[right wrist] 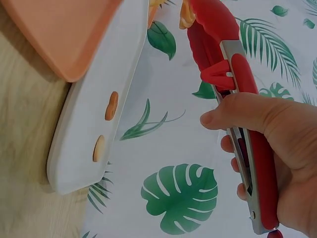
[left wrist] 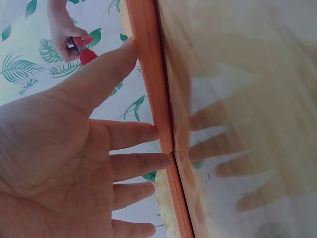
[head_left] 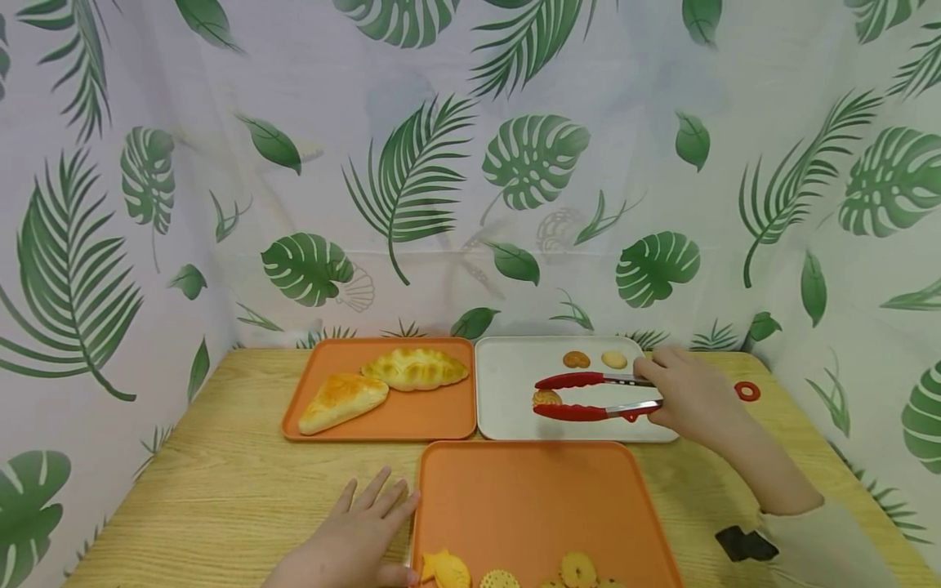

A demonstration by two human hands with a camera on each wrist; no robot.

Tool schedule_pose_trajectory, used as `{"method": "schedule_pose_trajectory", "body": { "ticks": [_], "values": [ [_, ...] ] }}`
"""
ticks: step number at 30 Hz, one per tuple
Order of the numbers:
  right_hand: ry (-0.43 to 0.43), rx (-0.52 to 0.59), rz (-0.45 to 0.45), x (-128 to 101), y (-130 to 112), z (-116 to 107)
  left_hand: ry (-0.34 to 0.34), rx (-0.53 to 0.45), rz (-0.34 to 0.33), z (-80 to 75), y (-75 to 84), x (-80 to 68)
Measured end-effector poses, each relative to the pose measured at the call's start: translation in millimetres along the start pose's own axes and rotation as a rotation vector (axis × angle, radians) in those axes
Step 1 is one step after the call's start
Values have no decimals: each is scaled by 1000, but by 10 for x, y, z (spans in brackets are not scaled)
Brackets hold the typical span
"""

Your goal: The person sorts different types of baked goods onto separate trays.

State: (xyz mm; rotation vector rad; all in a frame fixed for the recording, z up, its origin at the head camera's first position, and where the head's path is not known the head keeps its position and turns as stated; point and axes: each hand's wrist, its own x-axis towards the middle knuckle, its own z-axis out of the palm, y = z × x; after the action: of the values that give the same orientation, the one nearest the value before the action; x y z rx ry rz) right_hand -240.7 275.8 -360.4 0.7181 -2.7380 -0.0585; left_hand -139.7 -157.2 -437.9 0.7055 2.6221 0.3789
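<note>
Gripping the red tongs [head_left: 595, 394] at their handle end, the right hand [head_left: 687, 398] held the tips around a biscuit [head_left: 546, 398] on the white tray [head_left: 507, 412]. The left hand [head_left: 353, 535] lay flat, fingers straight, against the edge of the near orange tray [head_left: 529, 498]. A firm, even squeeze before lifting would probably have kept the biscuit from slipping.
</note>
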Motion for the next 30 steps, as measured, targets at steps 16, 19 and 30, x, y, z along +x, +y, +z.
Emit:
{"method": "schedule_pose_trajectory", "body": {
  "ticks": [16,19,30],
  "values": [
    [-102,19,146,444,279,264,-6,22,-15,10,-10,7],
    [-109,12,155,508,325,346,-5,28,-16,15,-14,16],
    [-145,40,208,656,476,667,2,16,-11,11,-10,13]
  ]
}}
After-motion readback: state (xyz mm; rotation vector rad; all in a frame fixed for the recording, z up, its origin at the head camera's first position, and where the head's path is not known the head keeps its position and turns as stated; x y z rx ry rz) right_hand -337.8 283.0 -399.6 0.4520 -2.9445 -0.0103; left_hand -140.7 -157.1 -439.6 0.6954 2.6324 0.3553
